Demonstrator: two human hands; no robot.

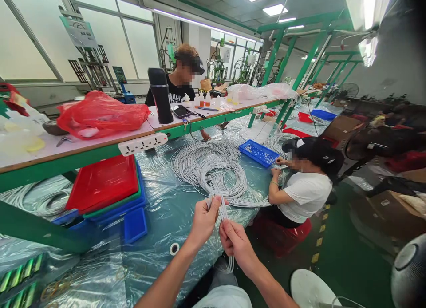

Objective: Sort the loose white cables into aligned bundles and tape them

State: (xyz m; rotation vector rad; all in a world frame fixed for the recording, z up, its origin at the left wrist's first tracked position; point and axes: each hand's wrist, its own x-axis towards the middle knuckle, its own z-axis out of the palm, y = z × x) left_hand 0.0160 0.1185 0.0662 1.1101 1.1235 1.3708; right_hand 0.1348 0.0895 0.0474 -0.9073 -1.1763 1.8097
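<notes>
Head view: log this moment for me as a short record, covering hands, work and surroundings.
Left hand: pinching a bundle of white cables
Right hand: closed on the same bundle, lower down
Coiled cables: on the plastic-covered table, beyond the hands
Blue tray: beside the coils, holding small white pieces
Co-workers: person in white shirt, at picture right; person in black shirt, across the table

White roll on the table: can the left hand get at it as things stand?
Probably yes, if it lets go first: the left hand is gripping white cables, but the white roll lies close beside the left forearm, with nothing seen covering it.
</notes>
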